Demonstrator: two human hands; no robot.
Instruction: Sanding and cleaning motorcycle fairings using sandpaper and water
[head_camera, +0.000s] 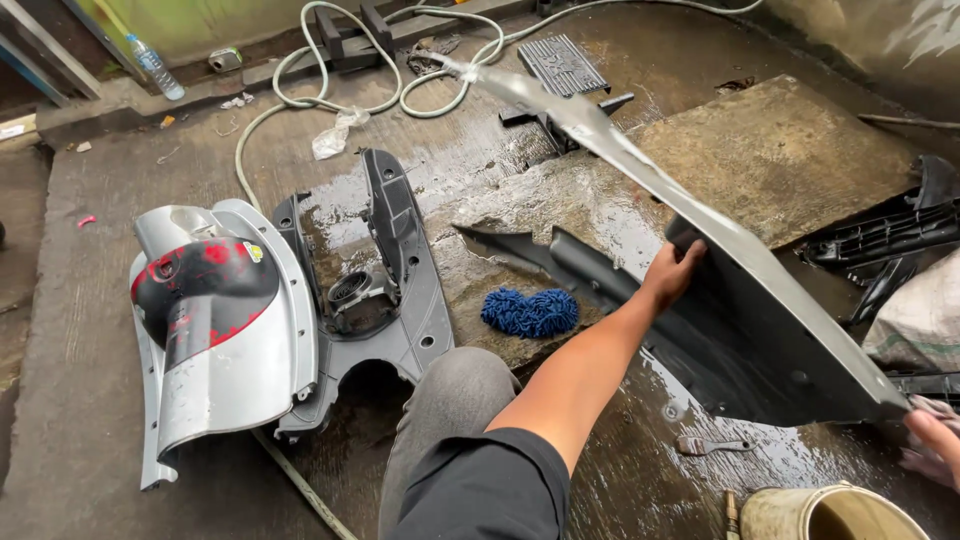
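1. Far left: silver front fairing (225, 340) with red-black decal is lying face up on the wet concrete floor (80, 300), apart from the work in hand.
2. Just beside it, touching its edge: dark grey inner leg shield (395, 290), lying flat with its moulded pocket facing up. Likely laid out that way so water is draining off.
3. Behind them: pale green hose (330, 70) is looping across the floor, and a plastic bottle (155, 67) is standing by the wall.
4. Centre: blue microfibre wash mitt (530, 311) is resting on the raised slab, near the left hand, within reach.
5. Left hand (672, 272) is wrapping closed around the inner face of the long grey body panel (700, 250), pushing from underneath to keep it tilted up.
6. The panel is spanning diagonally from upper centre down to lower right, clear of the floor, black underside facing the person, wet surface shedding water.
7. Right hand (935, 445) is sitting at the panel's lower end at the frame edge, with a cloth; it seems to be steadying that end, but I cannot tell its grip.
8. Lower right: spanner (712, 444) is lying on the floor; bucket (830, 512) is standing just beside the knee.
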